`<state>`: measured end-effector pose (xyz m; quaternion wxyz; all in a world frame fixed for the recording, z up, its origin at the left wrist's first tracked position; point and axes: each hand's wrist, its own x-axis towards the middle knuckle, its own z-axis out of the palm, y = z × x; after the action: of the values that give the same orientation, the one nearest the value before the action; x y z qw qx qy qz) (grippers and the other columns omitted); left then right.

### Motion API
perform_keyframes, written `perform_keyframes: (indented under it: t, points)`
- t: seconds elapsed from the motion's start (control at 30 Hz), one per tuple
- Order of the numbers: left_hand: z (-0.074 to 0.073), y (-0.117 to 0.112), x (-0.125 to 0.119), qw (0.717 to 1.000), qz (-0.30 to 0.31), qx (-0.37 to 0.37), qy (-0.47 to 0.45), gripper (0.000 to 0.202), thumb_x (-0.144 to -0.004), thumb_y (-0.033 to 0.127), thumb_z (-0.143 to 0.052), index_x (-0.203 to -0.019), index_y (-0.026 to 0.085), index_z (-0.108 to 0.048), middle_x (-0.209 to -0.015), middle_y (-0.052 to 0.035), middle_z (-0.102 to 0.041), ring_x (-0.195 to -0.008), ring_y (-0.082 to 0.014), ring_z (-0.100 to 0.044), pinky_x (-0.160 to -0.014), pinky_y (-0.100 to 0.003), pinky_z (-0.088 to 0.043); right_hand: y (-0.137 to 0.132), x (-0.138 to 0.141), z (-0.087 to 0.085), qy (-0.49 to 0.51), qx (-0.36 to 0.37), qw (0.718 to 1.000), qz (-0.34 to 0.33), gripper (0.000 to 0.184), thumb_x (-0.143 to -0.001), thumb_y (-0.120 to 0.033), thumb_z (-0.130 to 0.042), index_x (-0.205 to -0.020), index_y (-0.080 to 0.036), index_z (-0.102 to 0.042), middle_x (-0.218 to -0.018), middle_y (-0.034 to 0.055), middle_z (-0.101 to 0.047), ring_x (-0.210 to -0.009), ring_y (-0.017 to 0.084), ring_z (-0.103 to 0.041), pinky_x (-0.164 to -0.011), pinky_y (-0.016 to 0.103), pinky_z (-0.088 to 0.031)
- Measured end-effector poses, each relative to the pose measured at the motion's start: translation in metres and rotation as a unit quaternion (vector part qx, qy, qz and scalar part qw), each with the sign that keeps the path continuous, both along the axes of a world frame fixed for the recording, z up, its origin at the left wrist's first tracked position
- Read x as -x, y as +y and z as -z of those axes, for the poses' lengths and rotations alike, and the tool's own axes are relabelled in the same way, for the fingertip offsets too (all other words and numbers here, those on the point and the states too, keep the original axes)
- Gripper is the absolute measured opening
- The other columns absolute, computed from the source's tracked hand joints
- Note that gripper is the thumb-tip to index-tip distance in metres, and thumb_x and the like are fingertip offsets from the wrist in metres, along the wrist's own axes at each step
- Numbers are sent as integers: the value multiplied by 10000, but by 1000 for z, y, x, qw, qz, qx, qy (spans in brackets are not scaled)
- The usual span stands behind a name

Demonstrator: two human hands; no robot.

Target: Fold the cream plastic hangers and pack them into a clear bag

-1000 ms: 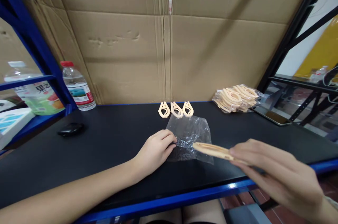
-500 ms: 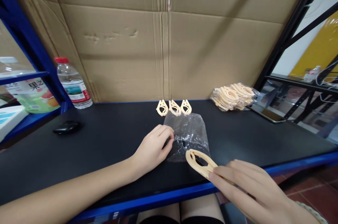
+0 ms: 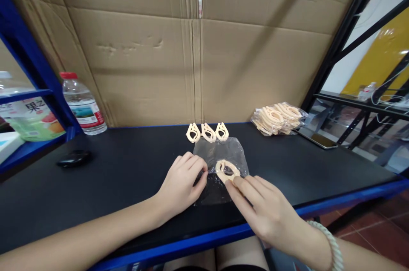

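Observation:
My left hand rests on the black table, its fingertips pinching the left edge of a small clear plastic bag. My right hand holds a cream plastic clip by its near end, with the clip lying over the bag's middle. Three more cream clips stand in a row just beyond the bag, near the cardboard wall.
A clear bag full of cream clips lies at the back right beside a phone. A water bottle stands at the back left, with a black mouse in front of it. Cardboard walls the back.
My right hand has brought the clip from the right front edge in over the plastic bag. The left hand has stayed on the bag's edge.

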<state>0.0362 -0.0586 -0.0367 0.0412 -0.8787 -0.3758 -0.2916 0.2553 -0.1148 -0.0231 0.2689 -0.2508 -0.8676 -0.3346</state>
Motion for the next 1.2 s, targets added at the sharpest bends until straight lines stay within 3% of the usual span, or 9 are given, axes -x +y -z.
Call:
perform_keyframes:
  t: [0.27, 0.43, 0.53, 0.67, 0.77, 0.93, 1.2]
  points:
    - [2, 1, -1, 1000, -6, -10, 17, 121, -909, 152, -424, -854, 188, -526, -846, -28, -609, -794, -201, -510, -683, -342, -357, 4, 8, 18, -54, 27, 995, 81, 406, -819, 32, -338, -1117, 64, -611, -977, 217, -644, -821, 276, -606, -663, 399, -530]
    - [3, 2, -1, 1000, 12, -8, 4, 89, -907, 165, -450, -945, 187, -528, -943, -47, -626, -859, -216, -540, -721, -358, -396, 7, 6, 18, -37, 5, 998, 55, 352, -853, 25, -358, -1055, 66, -643, -899, 210, -659, -816, 270, -619, -711, 396, -547]
    - [-2, -1, 0, 998, 42, -50, -26, 112, -911, 143, -468, -991, 185, -533, -1014, -59, -637, -905, -217, -556, -753, -365, -425, 9, 4, 15, -23, -7, 999, 30, 303, -867, 25, -395, -1018, 66, -655, -845, 198, -660, -779, 255, -623, -691, 388, -555]
    - [-14, -17, -3, 985, 128, -111, -15, 196, -891, 89, -497, -1063, 165, -552, -1038, -76, -656, -952, -214, -584, -820, -364, -473, 11, 0, 8, 6, -10, 1000, 16, 285, -887, 17, -407, -1017, 46, -659, -813, 178, -663, -792, 243, -626, -680, 365, -562]
    - [-20, -32, -13, 983, 164, -67, 48, 201, -891, 165, -517, -1077, 126, -584, -1049, -117, -668, -999, -240, -607, -881, -362, -504, 13, -5, 3, 31, 14, 999, 5, 313, -913, -2, -368, -1021, 21, -661, -802, 159, -666, -791, 223, -624, -686, 344, -570]
    - [-18, -40, -35, 978, 143, 31, 146, 611, -862, 438, -571, -1301, 21, -485, -1313, -244, -533, -1237, -370, -485, -1064, -497, -384, 17, -9, -2, 66, 64, 996, -1, 312, -936, -57, -368, -1045, 7, -654, -878, 167, -670, -817, 221, -616, -729, 366, -579]
    - [-12, -20, -48, 966, 114, 144, 183, 917, -834, 708, -417, -1447, 38, -290, -1494, -273, -239, -1391, -429, -182, -1106, -616, -204, 16, -7, -2, 26, -12, 999, 14, 359, -891, 11, -319, -958, 5, -672, -795, 172, -667, -784, 238, -630, -692, 371, -577]
